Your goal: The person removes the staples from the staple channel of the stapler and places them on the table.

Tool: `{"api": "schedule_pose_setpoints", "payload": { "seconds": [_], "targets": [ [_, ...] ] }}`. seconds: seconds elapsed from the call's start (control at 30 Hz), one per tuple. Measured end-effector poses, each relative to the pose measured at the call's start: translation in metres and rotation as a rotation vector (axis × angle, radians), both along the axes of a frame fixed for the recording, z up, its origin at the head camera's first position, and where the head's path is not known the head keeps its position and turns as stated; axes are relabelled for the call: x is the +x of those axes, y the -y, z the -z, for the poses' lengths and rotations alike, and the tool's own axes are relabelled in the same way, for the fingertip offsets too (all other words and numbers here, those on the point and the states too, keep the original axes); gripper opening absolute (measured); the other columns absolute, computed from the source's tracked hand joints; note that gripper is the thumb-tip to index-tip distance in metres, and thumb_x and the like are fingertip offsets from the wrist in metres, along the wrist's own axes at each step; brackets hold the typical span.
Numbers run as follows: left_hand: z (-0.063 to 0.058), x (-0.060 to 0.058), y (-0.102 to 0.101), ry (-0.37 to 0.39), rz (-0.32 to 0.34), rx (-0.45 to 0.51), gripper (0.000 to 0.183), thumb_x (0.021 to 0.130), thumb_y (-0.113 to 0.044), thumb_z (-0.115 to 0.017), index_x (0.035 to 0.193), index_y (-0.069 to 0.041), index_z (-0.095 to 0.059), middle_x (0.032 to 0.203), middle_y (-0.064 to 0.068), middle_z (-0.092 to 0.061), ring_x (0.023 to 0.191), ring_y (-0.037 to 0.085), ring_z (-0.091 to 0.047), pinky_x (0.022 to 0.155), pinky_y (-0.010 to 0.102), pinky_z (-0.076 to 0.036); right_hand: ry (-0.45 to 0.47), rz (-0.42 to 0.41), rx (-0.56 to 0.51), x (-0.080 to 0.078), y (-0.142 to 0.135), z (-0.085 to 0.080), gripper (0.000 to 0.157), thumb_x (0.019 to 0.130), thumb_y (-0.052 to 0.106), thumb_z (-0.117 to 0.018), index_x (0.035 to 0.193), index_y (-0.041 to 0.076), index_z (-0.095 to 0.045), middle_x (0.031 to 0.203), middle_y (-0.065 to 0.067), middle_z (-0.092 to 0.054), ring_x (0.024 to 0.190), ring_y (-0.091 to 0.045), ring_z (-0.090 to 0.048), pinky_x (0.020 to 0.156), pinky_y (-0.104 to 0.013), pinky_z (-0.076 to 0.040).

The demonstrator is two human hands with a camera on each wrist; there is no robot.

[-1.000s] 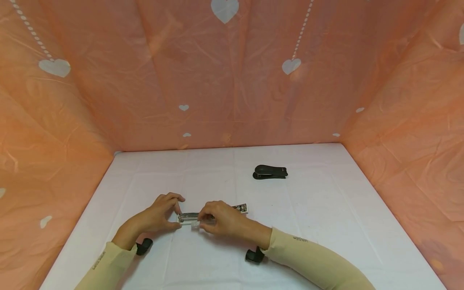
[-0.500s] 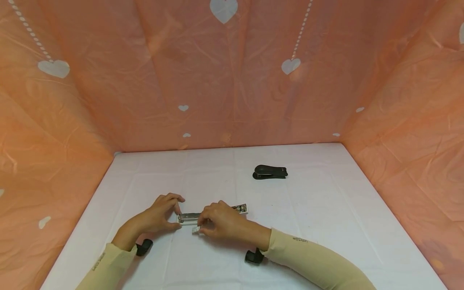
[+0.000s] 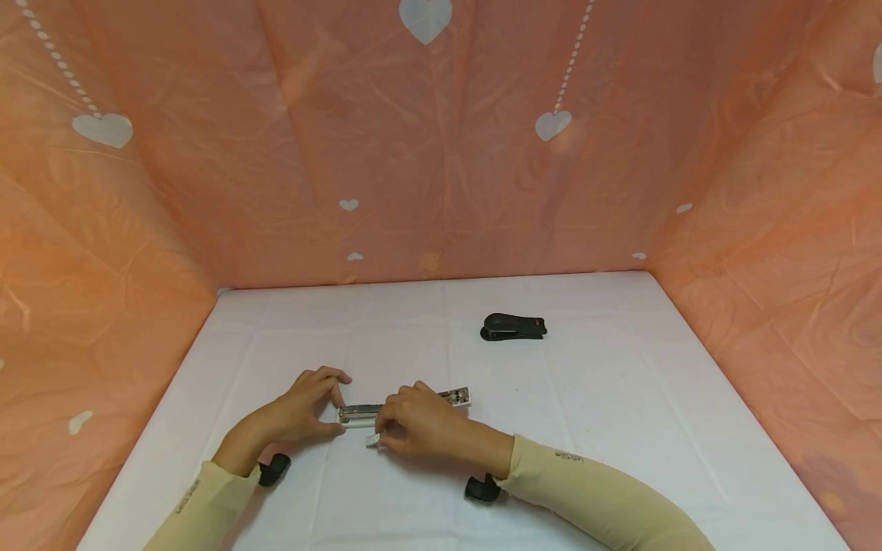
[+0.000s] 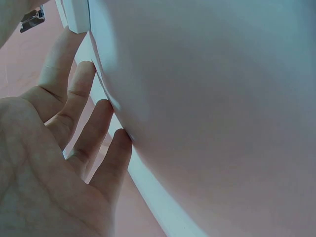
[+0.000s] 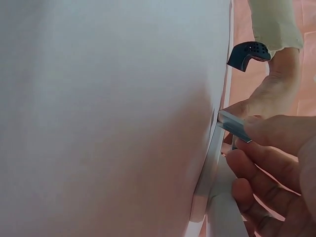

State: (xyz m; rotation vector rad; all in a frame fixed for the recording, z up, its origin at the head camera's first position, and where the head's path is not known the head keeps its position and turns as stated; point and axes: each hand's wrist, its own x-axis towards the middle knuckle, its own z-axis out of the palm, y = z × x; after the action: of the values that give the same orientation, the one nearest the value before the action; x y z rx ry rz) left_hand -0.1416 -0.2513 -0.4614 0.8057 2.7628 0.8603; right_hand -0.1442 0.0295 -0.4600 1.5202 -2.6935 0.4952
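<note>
A white stapler [image 3: 357, 414] lies opened out on the table, its metal staple channel showing. My left hand [image 3: 303, 405] has thumb and index finger on either side of its left end, while in the left wrist view the other fingers [image 4: 118, 158] are spread, tips at the tabletop. Just in front of the stapler, my right hand [image 3: 427, 421] pinches a short strip of staples [image 3: 373, 441] between thumb and index finger. The right wrist view shows this grey strip [image 5: 235, 126] close by the stapler's white body [image 5: 207, 182]. The right hand hides the stapler's middle.
A small black stapler [image 3: 513, 327] sits farther back, right of centre, on the white-covered table [image 3: 586, 428]. Orange curtains with white hearts [image 3: 441, 153] surround the table at the back and both sides. Black wrist cameras [image 3: 482, 490] hang under the wrists.
The right hand's staple strip has moved slightly toward the body, from overlapping the stapler's near edge to just in front of it. The left hand and stapler stay in place.
</note>
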Motion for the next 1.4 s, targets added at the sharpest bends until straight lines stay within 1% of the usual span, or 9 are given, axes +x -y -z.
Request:
{"api": "schedule_pose_setpoints", "payload": {
  "seconds": [0.2,0.4,0.57,0.7,0.83,1.23,1.4],
  "targets": [
    [0.0013,-0.0002,0.0004,-0.006,-0.003,-0.002,0.035,0.083,-0.017,-0.092,0.091,-0.024,-0.060,0.142,0.012,-0.058,0.126,0.045,-0.049,0.103,0.063,-0.042,-0.021,-0.003,0.028,0.0005,0.0007,-0.0001,0.013,0.096,0.036,-0.083,0.105,0.027,-0.082,0.102,0.017,-0.075,0.093,-0.002,-0.059,0.082,-0.021,-0.039],
    [0.0022,-0.0008,0.0005,0.000,-0.007,-0.008,0.035,0.083,-0.019,-0.093,0.092,-0.025,-0.060,0.143,0.011,-0.058,0.128,0.046,-0.049,0.104,0.063,-0.042,-0.027,0.006,0.058,0.0017,0.0007,-0.0005,0.013,0.097,0.036,-0.081,0.106,0.026,-0.081,0.100,0.016,-0.072,0.093,-0.003,-0.059,0.084,-0.022,-0.041],
    [0.0019,-0.0008,0.0006,0.005,-0.006,-0.007,0.035,0.083,-0.019,-0.093,0.092,-0.025,-0.060,0.143,0.011,-0.058,0.128,0.045,-0.049,0.105,0.063,-0.041,-0.056,0.013,0.073,0.0020,-0.0002,-0.0007,0.014,0.097,0.037,-0.081,0.106,0.027,-0.082,0.097,0.014,-0.067,0.091,-0.005,-0.057,0.083,-0.022,-0.042],
    [0.0018,-0.0009,0.0008,0.000,-0.005,-0.006,0.035,0.083,-0.018,-0.093,0.092,-0.024,-0.060,0.142,0.011,-0.058,0.126,0.044,-0.050,0.104,0.063,-0.042,-0.089,0.014,0.077,0.0023,-0.0010,-0.0005,0.014,0.096,0.038,-0.082,0.105,0.027,-0.082,0.095,0.013,-0.062,0.089,-0.005,-0.055,0.079,-0.021,-0.040],
    [0.0020,-0.0015,0.0007,0.006,-0.010,-0.010,0.035,0.083,-0.018,-0.093,0.091,-0.025,-0.060,0.143,0.011,-0.058,0.127,0.044,-0.049,0.104,0.062,-0.042,-0.105,0.011,0.084,0.0027,-0.0011,-0.0012,0.013,0.097,0.037,-0.081,0.104,0.027,-0.083,0.095,0.012,-0.061,0.088,-0.005,-0.055,0.078,-0.020,-0.039],
    [0.0018,-0.0015,-0.0001,0.018,-0.010,-0.009,0.035,0.082,-0.018,-0.092,0.091,-0.025,-0.059,0.144,0.011,-0.058,0.129,0.044,-0.049,0.105,0.063,-0.041,-0.156,-0.002,0.155,0.0043,0.0009,-0.0031,0.008,0.097,0.033,-0.082,0.101,0.026,-0.083,0.092,0.012,-0.061,0.084,-0.005,-0.056,0.076,-0.019,-0.041],
    [0.0010,-0.0014,-0.0004,0.021,-0.008,-0.018,0.036,0.082,-0.018,-0.092,0.092,-0.026,-0.058,0.144,0.010,-0.057,0.129,0.045,-0.049,0.106,0.064,-0.041,-0.197,0.008,0.183,0.0070,0.0011,-0.0027,0.008,0.097,0.034,-0.082,0.102,0.028,-0.082,0.096,0.012,-0.062,0.086,-0.005,-0.056,0.078,-0.019,-0.041]
  ]
}}
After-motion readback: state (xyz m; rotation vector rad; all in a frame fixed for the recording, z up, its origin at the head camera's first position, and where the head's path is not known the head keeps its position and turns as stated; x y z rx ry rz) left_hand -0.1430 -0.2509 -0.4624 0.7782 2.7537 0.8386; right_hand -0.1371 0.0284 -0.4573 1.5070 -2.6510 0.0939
